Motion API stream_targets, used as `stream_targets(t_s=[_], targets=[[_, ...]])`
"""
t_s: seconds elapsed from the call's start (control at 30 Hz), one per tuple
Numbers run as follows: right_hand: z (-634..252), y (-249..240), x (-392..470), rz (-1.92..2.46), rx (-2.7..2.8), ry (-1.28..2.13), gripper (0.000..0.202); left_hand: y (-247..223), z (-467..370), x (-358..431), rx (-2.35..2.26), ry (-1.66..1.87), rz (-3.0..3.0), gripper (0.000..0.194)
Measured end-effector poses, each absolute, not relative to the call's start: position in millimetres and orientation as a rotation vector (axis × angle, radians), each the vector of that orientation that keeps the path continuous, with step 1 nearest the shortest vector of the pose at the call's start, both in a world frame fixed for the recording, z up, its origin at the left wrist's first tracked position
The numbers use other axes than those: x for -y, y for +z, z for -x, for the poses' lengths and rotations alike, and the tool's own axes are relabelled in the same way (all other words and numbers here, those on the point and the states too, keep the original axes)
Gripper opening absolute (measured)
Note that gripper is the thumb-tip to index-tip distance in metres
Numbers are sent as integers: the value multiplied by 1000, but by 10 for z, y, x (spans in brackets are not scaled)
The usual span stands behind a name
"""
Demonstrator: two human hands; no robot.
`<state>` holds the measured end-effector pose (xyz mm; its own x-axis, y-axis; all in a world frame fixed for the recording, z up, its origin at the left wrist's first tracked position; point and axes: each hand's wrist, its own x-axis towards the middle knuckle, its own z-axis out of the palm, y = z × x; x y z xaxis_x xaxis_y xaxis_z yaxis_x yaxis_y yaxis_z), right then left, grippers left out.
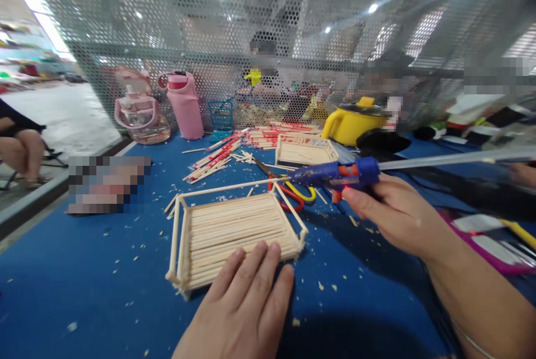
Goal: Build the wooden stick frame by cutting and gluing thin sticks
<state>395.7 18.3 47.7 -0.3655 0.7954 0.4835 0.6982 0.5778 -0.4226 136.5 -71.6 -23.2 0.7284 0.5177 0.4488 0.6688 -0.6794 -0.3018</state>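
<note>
A small tray-like frame of pale wooden sticks rests on the blue table, with a slatted base and raised rails. Across its near edge lies my left hand, fingers spread and flat on the slats. My right hand is wrapped round a blue glue gun with a long pale glue stick out of its back. The gun's nozzle is at the frame's far right corner, by the end of the back rail. Scissors with red and yellow handles lie just beneath the gun.
Behind are red-and-white packs of sticks, a second stick tray, a yellow pot, a blue basket and two pink bottles. A perforated metal screen stands beyond. A magenta-rimmed tray is at right.
</note>
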Motion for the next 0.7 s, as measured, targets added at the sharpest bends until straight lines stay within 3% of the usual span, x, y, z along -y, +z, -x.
stream_targets(t_s=[0.23,0.7], targets=[[-3938,444,-206,1172,2181,212,34,-166,-1401,721,902,-509,2488,42],[-3930,418,-225,1158,2187,84,30,-214,-1380,718,932,-535,2576,57]])
